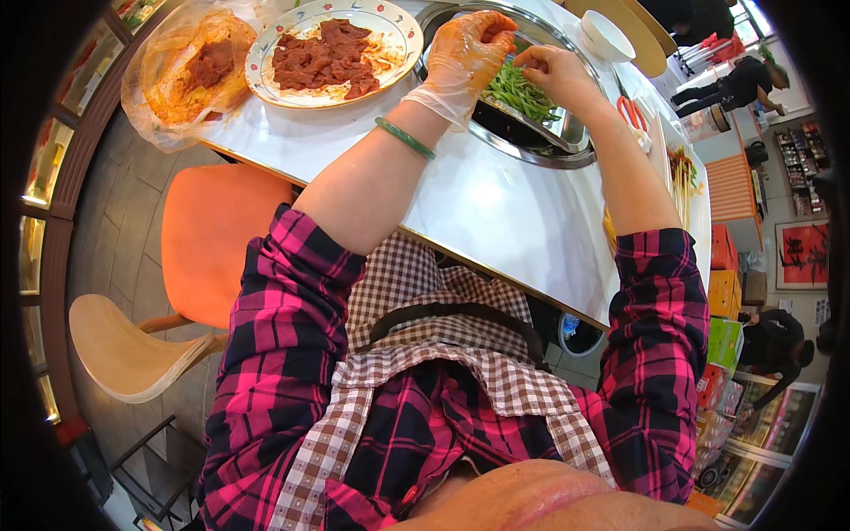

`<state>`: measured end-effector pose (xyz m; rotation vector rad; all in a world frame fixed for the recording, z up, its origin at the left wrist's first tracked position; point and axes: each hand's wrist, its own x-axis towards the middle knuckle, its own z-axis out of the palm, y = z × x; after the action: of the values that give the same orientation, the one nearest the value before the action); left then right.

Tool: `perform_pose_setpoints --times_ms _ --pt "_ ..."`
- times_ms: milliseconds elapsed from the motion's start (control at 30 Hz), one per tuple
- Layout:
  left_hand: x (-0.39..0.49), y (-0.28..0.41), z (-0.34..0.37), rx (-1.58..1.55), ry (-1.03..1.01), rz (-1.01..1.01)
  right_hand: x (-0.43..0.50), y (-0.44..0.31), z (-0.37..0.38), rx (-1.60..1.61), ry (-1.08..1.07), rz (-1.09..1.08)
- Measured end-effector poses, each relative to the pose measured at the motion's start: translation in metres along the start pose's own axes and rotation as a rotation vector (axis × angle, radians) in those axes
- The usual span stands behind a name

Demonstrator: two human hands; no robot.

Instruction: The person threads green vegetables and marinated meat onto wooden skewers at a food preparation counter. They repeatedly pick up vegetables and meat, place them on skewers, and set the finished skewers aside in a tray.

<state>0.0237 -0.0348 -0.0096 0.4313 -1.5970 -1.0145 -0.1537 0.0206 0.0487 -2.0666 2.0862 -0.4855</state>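
My left hand wears a clear plastic glove smeared with orange-red sauce. Its fingers are curled beside green vegetable strips, and whatever may be between them is hidden. Bare and bent at the fingers, my right hand is close over the same strips; I cannot tell whether it pinches anything. The strips lie in a metal tray set over a round metal-rimmed basin in the table. Left of my gloved hand, a patterned plate holds red, sauce-coated meat slices.
A sauce-stained plastic bag with more meat sits at the table's left edge. Red-handled scissors, a white bowl and bamboo skewers are on the right. An orange chair stands left; people are in the background.
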Motion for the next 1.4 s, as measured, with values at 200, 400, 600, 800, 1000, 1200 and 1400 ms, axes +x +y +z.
perform_pose_setpoints --times_ms 200,400,600,800,1000,1200,1400 --pt "0.016 0.011 0.001 0.021 0.041 0.009 0.003 0.001 0.007 -0.035 -0.021 -0.183" --pt "0.017 0.008 0.002 0.023 0.050 0.012 0.006 0.001 0.011 -0.153 -0.061 -0.250" --pt "0.018 0.011 0.002 0.044 0.043 0.013 0.004 0.002 -0.001 -0.237 -0.092 -0.223" --pt "0.016 0.020 -0.001 0.091 0.010 -0.006 -0.006 0.009 -0.022 -0.043 -0.010 -0.132" --pt "0.016 0.017 -0.001 0.052 -0.029 -0.014 -0.019 0.013 -0.035 0.219 -0.005 0.116" --pt "0.016 0.012 -0.002 0.051 -0.038 -0.017 -0.020 0.015 -0.029 0.385 -0.021 0.172" --pt "0.016 0.014 -0.001 0.086 -0.034 -0.018 -0.016 0.028 -0.017 0.335 -0.091 0.176"
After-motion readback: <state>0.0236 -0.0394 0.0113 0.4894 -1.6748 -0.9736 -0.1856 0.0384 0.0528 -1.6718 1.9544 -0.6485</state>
